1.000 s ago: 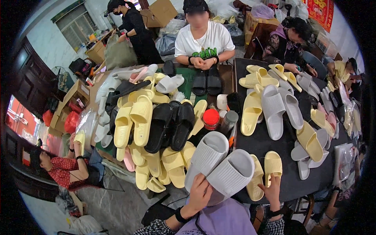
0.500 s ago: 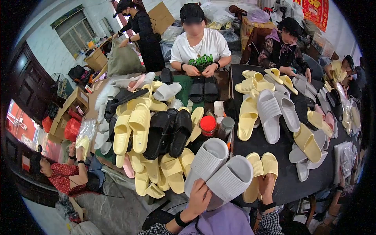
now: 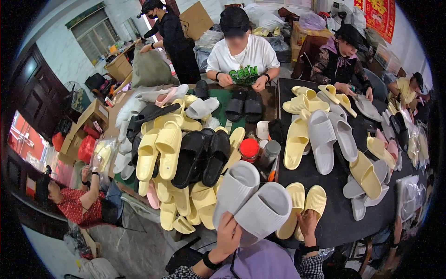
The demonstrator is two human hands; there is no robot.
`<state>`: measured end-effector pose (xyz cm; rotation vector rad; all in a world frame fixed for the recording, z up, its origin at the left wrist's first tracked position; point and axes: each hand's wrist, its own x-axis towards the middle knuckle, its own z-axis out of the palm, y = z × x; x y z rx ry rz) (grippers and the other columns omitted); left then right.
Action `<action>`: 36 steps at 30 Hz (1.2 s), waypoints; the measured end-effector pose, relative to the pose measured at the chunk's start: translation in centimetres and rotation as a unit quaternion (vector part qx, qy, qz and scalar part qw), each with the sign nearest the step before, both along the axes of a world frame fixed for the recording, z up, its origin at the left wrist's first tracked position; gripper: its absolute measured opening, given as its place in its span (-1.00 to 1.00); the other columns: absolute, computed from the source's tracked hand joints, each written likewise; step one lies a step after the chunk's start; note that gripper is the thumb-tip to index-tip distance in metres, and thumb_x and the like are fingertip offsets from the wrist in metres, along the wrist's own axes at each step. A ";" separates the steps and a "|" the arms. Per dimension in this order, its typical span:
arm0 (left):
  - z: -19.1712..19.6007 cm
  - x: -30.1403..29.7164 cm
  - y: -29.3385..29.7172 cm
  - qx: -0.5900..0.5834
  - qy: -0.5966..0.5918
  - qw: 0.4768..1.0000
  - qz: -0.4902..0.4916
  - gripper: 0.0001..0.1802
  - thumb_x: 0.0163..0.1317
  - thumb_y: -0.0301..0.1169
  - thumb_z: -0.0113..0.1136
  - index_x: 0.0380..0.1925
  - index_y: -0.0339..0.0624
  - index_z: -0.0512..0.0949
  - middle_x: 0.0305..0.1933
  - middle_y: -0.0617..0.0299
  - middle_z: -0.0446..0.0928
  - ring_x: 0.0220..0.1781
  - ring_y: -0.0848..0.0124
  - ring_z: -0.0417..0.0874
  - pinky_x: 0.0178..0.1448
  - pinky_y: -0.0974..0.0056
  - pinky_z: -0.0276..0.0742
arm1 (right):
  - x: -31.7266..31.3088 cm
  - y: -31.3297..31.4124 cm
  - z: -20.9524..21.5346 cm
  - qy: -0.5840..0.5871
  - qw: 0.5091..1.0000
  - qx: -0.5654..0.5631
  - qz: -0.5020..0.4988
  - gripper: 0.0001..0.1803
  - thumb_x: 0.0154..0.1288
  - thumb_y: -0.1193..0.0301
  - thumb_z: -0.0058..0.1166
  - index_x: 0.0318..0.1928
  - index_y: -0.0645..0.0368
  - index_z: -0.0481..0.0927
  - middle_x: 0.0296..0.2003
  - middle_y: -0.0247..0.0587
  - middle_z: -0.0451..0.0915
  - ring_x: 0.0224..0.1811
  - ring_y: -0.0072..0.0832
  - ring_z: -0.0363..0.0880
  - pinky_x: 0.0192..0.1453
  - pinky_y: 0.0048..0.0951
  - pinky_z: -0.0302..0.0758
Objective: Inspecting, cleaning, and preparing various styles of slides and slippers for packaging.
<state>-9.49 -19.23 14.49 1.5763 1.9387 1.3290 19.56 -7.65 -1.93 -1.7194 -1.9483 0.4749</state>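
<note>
The bench [image 3: 339, 223] has a flat, dark, matte covering on its right portion, with a green surface [image 3: 218, 114] showing at the left. A heap of slippers [image 3: 169, 144] occupies the left portion: moulded pieces, mostly yellow and black, smooth in the footbed and stacked at mixed angles. Further grey and yellow slippers [image 3: 322, 137] lie across the dark covering, some overlapping.

The pair of grey slippers [image 3: 268, 216] is raised above the near edge, tilted, the two pieces side by side; ribbed straps, smooth rounded soles, matte finish. The pair of yellow slippers [image 3: 291, 209] rests on the dark covering just right of the grey pair, with fine ribbing on the straps and rounded far ends. A pair of black slippers [image 3: 236, 104] sits across the bench, before a co-worker in a white shirt [image 3: 242, 69].

The left hand [image 3: 226, 238] has its fingers closed on the grey pair where the two pieces meet. The right hand [image 3: 307, 226] is at the near end of the right yellow slipper, fingers partly curled against it; whether they grip cannot be determined.

Smallest items noted: a grey-capped cylindrical container [image 3: 270, 151] and a round red lid [image 3: 249, 149] beside it.
</note>
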 end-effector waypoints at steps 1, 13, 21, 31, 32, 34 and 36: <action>0.3 -0.3 -0.2 0.000 -0.006 1.000 0.020 -0.77 0.06 -0.61 0.06 -0.23 -0.45 0.49 -0.03 -0.13 0.41 -0.04 -0.10 0.41 0.02 0.07 0.37 | 0.0 0.1 0.1 0.020 0.999 -0.026 0.002 -0.51 0.01 0.35 0.34 -0.15 0.38 0.42 -0.25 0.10 0.47 -0.20 -0.02 0.48 -0.15 -0.15 0.45; -0.2 -7.4 -5.6 0.128 -0.025 0.916 0.378 -0.66 0.32 -0.54 -0.15 0.06 -0.43 0.37 0.05 -0.07 0.41 0.11 0.09 0.43 0.26 0.15 0.24 | 1.0 0.9 -1.4 0.015 0.998 -0.059 -0.001 -0.51 0.06 0.33 0.31 -0.16 0.44 0.40 -0.18 0.21 0.45 -0.07 0.09 0.39 -0.01 -0.06 0.34; -6.6 -19.1 -15.8 0.132 -0.045 0.829 0.542 -0.70 0.39 -0.45 -0.22 -0.04 -0.43 0.41 -0.05 0.00 0.40 0.06 0.16 0.40 0.22 0.24 0.22 | 0.6 1.1 0.4 -0.041 0.991 -0.129 0.016 -0.51 0.19 0.34 0.24 -0.04 0.44 0.35 -0.17 0.11 0.41 -0.12 -0.04 0.39 -0.02 -0.19 0.35; -11.4 -41.5 -17.9 -0.172 0.221 0.738 0.614 -0.74 0.22 -0.38 -0.03 -0.31 -0.38 0.54 -0.22 -0.13 0.49 -0.05 -0.06 0.41 0.07 -0.01 0.24 | 2.5 0.8 -2.2 -0.040 0.993 -0.108 -0.015 -0.59 0.10 0.43 0.26 -0.22 0.40 0.32 -0.26 0.10 0.34 -0.16 -0.03 0.33 -0.08 -0.11 0.29; -10.6 -43.8 -16.1 -0.183 0.261 0.730 0.605 -0.73 0.22 -0.37 -0.03 -0.29 -0.38 0.55 -0.20 -0.12 0.50 -0.04 -0.06 0.40 0.10 -0.03 0.23 | 2.8 0.6 -2.4 -0.064 0.993 -0.101 -0.016 -0.60 0.11 0.44 0.25 -0.22 0.39 0.31 -0.26 0.08 0.33 -0.16 -0.06 0.32 -0.08 -0.12 0.29; -8.7 -49.8 -15.0 -0.175 0.326 0.725 0.581 -0.70 0.20 -0.35 -0.02 -0.25 -0.37 0.57 -0.15 -0.15 0.50 -0.02 -0.09 0.40 0.14 -0.07 0.20 | 2.6 1.0 -2.5 -0.078 0.992 -0.103 -0.009 -0.61 0.13 0.43 0.24 -0.21 0.38 0.31 -0.26 0.09 0.32 -0.15 -0.05 0.31 -0.08 -0.11 0.29; -6.7 -55.0 -13.7 -0.184 0.317 0.757 0.541 -0.66 0.17 -0.33 0.02 -0.18 -0.38 0.56 -0.02 -0.25 0.45 0.08 -0.14 0.36 0.22 -0.07 0.17 | 1.6 1.3 -2.3 -0.089 0.990 -0.107 0.005 -0.61 0.15 0.43 0.23 -0.20 0.38 0.31 -0.26 0.09 0.32 -0.15 -0.04 0.31 -0.07 -0.11 0.28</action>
